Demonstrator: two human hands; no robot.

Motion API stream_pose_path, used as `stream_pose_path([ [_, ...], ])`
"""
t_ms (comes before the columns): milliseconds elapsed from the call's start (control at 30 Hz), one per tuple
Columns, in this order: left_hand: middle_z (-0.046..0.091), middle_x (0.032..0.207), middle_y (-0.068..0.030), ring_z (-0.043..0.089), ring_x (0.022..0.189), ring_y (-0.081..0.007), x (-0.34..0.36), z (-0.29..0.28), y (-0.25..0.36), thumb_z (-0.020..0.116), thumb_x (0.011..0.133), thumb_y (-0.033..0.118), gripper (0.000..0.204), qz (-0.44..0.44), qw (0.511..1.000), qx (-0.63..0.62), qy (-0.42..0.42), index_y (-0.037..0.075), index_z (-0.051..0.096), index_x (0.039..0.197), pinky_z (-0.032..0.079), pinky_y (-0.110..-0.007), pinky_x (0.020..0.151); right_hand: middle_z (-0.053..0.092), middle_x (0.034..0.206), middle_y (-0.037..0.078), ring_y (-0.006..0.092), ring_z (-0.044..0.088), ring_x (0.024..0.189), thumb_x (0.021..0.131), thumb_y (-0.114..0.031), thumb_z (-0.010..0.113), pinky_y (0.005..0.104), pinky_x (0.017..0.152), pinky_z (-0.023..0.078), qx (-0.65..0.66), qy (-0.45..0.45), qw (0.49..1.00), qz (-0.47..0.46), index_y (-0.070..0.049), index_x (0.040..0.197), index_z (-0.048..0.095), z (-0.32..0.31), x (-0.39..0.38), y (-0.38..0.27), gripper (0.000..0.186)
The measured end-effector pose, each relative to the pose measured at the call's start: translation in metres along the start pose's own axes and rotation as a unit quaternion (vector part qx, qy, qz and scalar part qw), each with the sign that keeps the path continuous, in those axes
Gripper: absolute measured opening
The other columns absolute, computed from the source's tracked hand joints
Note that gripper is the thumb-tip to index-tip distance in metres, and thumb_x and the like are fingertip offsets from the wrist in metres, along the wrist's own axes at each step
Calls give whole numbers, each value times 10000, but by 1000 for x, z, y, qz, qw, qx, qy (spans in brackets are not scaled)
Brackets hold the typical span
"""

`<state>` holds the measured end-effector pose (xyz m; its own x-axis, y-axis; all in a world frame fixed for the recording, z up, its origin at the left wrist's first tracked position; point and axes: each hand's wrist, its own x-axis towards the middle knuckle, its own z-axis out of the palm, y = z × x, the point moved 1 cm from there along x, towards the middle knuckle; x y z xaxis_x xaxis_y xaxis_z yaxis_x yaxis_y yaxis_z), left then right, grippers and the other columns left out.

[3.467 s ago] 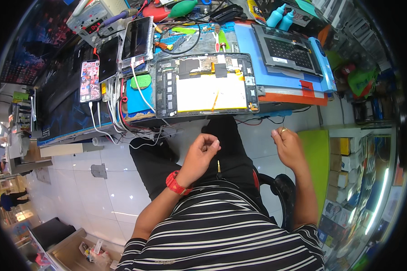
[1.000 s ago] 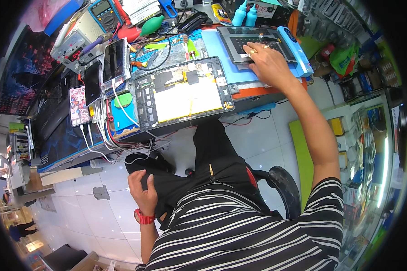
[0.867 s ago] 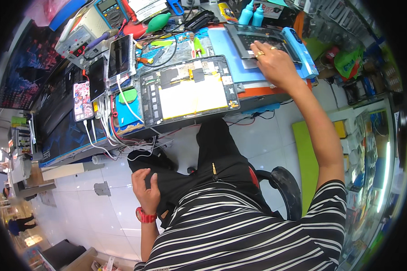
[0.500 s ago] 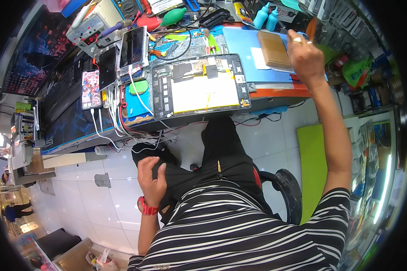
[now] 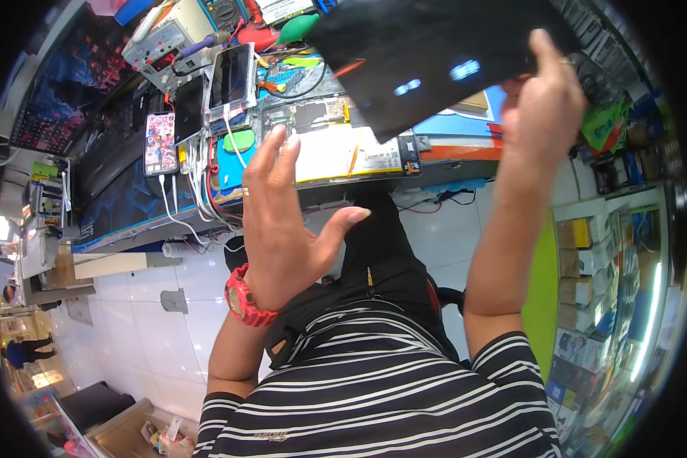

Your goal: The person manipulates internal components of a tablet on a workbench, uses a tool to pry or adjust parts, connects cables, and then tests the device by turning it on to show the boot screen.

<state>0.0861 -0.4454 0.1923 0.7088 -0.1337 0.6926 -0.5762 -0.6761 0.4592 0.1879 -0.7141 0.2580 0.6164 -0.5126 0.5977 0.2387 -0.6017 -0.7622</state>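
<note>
The right hand (image 5: pixel 538 114) pinches a flat, black, glossy panel (image 5: pixel 435 53) by its edge, lifted above the cluttered workbench (image 5: pixel 466 153) — thin and stiff, probably light but fragile, best held at both edges. The left hand (image 5: pixel 282 221) rises spread — empty — just below it.

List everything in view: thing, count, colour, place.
Dark panel: one, black, held up over the bench.
Opened tablet: one, pale insides, on the bench.
Phone: one, colourful screen, bench left.
Small tablet: one, dark screen, propped behind.
Cables: several, white, hanging at the bench edge.
Boxes: several, brown, shelf right.
Wristwatch: one, red, left wrist.
Left hand: open, raised, empty.
Right hand: grips the panel's right edge.
</note>
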Motion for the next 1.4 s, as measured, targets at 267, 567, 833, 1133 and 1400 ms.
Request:
stream_pose_path([
  [267,518,1402,-209,495,1305,-416,22,11,-10,837,767,218,697,81,974,209,-34,33,544,1371,391,-508,1093,592,836,108,215,638,734,949,-129,601,407,609,610,513,-52,791,330,11,973,537,47,-73,-16,156],
  [567,659,1239,-164,677,1053,-315,40,23,-30,657,754,34,519,44,964,257,-49,17,631,1272,568,-399,851,640,1048,85,136,654,816,960,-109,594,307,630,618,411,-140,879,199,25,1164,557,65,-130,-55,247],
  [833,703,743,-151,633,563,-263,17,-1,-70,661,985,125,197,-171,979,108,26,-61,697,932,493,-368,550,624,1149,225,392,662,945,896,-195,710,422,762,560,306,-189,908,-214,45,1133,591,61,-159,-53,358],
  [1133,640,634,-107,563,506,-185,10,2,-81,656,996,142,227,-96,989,35,103,-41,678,863,433,-348,507,627,1095,155,338,610,1048,832,-157,720,467,982,467,-96,-356,870,-326,-15,1091,643,22,-139,56,305],
  [1400,718,896,-172,715,755,-313,10,14,-77,701,925,71,153,-39,986,162,9,-11,691,1054,547,-382,623,623,971,105,278,601,932,768,-55,735,437,870,490,-142,-317,833,-431,-30,1092,674,32,-139,98,331],
])
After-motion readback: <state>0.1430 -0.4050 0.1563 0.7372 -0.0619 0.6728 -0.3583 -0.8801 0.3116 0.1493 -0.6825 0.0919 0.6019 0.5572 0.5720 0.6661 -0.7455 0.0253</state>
